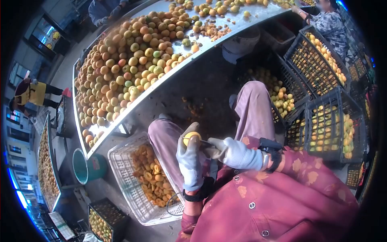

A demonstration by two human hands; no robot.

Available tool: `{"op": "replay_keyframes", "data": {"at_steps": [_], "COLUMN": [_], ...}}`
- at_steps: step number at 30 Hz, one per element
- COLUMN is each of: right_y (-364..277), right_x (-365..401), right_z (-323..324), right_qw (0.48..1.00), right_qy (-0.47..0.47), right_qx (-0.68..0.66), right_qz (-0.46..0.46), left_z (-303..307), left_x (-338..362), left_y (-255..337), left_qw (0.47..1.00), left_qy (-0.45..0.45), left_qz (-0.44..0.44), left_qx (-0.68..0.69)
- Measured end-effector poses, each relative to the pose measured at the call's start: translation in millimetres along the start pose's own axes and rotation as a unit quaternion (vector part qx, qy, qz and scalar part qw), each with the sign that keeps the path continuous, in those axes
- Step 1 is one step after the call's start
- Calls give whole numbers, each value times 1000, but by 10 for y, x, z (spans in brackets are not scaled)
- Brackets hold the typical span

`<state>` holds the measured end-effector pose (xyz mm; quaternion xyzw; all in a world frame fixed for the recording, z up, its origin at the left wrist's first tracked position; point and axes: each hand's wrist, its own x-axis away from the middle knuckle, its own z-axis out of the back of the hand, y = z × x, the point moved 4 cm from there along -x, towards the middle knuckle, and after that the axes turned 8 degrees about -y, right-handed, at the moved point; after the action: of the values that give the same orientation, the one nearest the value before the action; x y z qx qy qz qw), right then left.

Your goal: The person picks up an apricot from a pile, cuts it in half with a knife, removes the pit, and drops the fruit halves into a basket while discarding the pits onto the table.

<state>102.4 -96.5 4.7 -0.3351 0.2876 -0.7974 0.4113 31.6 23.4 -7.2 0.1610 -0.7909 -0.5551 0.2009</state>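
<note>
My left hand, in a pale work glove with stained fingertips, grips a yellow-orange apricot between thumb and fingers, above my lap. Close beside it, my gloved right hand is closed on a small knife, whose thin end points at the apricot; most of the handle is hidden in the fingers. Down by my left leg, a white plastic basket contains pitted apricot halves.
Ahead stands a metal-edged table heaped with whole apricots. Black crates of fruit are stacked at right. A teal bucket sits left of the basket. Co-workers are across the table, at the upper right and far left.
</note>
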Motion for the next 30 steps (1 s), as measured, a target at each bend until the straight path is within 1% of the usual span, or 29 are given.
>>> {"op": "replay_keyframes", "data": {"at_steps": [1,2,3,5,6,8,9,11,12,14,15,17,18,20,21,23,24,26,27,29,30], "right_y": [48,61,67,49,73,75,56,-12,-20,-62,-97,-116,-114,-96,-76,-22,-31,-80,-44,71,67], "right_x": [-26,-25,20,49,54,63,48,58,59,90,101,109,106,90,72,33,25,7,-25,-105,-68], "right_z": [-37,-42,-66,-84,-65,-18,-13,34,25,14,4,-5,-6,-33,-39,-57,-16,29,28,-7,8], "right_qw": [994,976,976,950,951,983,982,981,981,968,968,982,981,981,981,974,974,983,983,993,989], "right_qy": [10,20,13,-11,-11,37,37,125,126,187,186,145,146,136,136,118,120,105,104,62,81], "right_qx": [-100,-198,-200,-297,-294,-116,-116,37,37,79,78,85,85,124,125,183,185,144,143,-14,-20], "right_qz": [46,89,79,95,95,141,143,145,146,149,151,91,91,63,64,56,54,56,56,94,119], "left_z": [-4,-11,-22,-48,-39,12,19,25,9,13,2,-42,-71,-105,-118,-125,-144,-112,-99,-70,-101], "left_x": [2,9,61,105,92,64,58,58,47,47,63,90,87,77,65,41,12,17,17,10,47], "left_y": [-2,-1,-36,-24,-51,-63,-32,14,10,-47,-39,-29,-21,-12,-3,-24,-28,-16,-49,-74,-15], "left_qw": [1000,999,1000,999,999,995,995,994,994,998,998,998,998,993,993,987,987,992,992,988,992], "left_qy": [6,12,15,1,1,-21,-20,2,1,43,45,55,54,61,61,94,92,124,125,124,111], "left_qz": [-14,-27,-16,-36,-37,-88,-90,-69,-70,-33,-34,-13,-13,-21,-23,14,14,10,10,-54,-23], "left_qx": [-12,-23,-17,18,19,-47,-48,-88,-88,-32,-32,38,38,94,94,131,133,14,13,-74,-49]}}
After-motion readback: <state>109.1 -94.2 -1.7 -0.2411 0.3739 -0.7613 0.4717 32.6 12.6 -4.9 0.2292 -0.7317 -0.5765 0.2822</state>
